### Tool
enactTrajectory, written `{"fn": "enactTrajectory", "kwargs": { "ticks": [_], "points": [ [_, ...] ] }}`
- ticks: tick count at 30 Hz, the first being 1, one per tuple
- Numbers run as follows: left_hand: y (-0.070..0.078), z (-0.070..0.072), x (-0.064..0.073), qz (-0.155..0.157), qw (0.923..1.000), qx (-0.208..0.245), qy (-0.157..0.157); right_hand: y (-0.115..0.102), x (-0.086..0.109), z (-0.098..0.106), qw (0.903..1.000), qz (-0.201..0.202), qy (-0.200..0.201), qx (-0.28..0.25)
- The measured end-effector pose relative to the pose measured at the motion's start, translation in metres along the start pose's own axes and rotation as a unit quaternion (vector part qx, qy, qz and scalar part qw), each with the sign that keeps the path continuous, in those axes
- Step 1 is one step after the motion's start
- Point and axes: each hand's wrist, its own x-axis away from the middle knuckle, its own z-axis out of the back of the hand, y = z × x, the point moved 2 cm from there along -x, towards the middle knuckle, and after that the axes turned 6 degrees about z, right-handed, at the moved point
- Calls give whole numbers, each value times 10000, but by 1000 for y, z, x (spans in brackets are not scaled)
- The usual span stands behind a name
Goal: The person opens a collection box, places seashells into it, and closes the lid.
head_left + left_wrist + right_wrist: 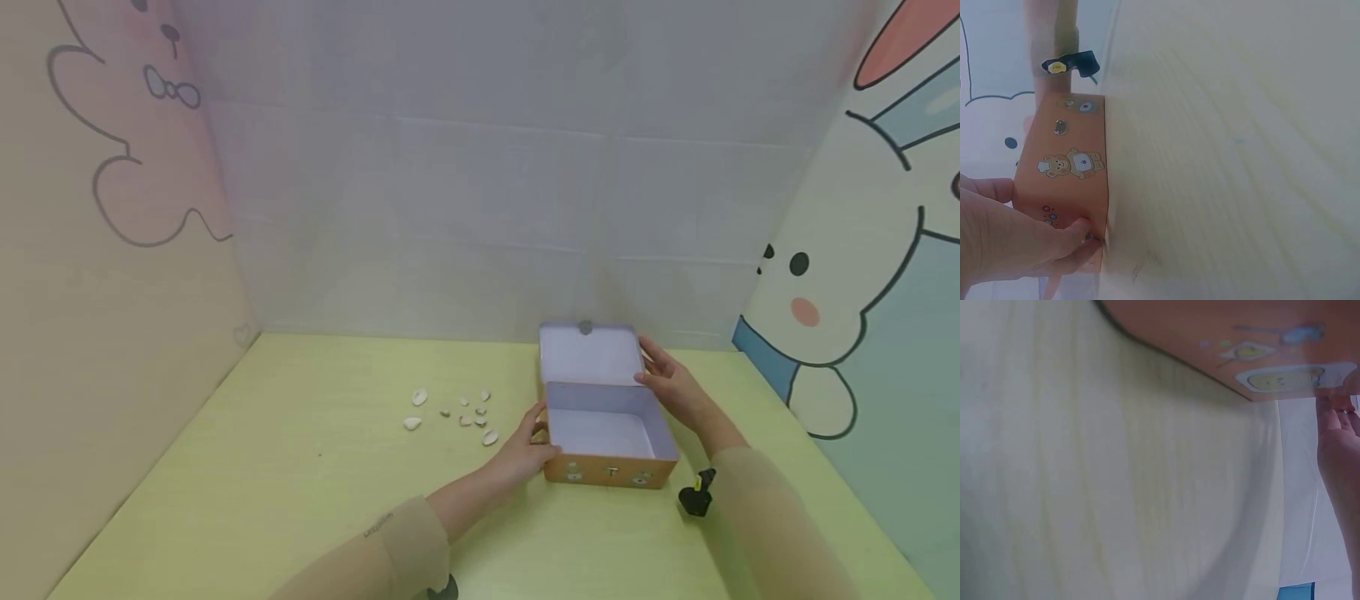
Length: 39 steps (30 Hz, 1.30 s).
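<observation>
An orange tin box [609,471] with bear pictures stands on the table with its hinged lid [591,354] tipped back, showing a pale, bare inside. My left hand [517,450] grips the box's left side near the front corner; the left wrist view shows this hand [1029,234] against the orange wall. At the lid's right edge, my right hand [673,390] holds on with thumb and fingers. In the right wrist view the right hand [1341,450] is partly cut off beside the box's side [1260,356]. Several small seashells [465,421] lie left of the box.
The yellow table [300,500] meets a white back wall [450,208]. Cartoon-printed panels stand at the left [135,292] and right [862,250]. A black wrist device [697,493] sits by the right sleeve.
</observation>
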Motion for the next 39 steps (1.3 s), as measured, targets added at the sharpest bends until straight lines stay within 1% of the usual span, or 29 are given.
{"fn": "enactTrajectory", "kwargs": {
  "ticks": [5,14,21,27,31,34,37,39],
  "points": [
    [0,0,0,41,10000,-13,3,3,-1,-2,9999,-134,67,-62],
    [0,0,0,48,10000,20,68,8,-2,-4,9998,-135,-45,-169],
    [-1,-1,1,22,10000,36,42,11,-2,-5,9995,-230,-145,145],
    [-1,-1,0,23,10000,65,23,7,-1,-5,9996,-203,-75,192],
    [-2,0,-1,21,10000,68,32,2,3,-6,9996,-126,-119,217],
    [-3,0,-1,15,10000,83,18,0,7,-5,9995,-77,-224,223],
    [-3,0,-2,17,9999,136,-4,0,11,-2,9991,-101,-289,278],
    [-3,0,-2,18,9999,162,-9,1,13,-1,9985,-166,-322,411]
  ]
}}
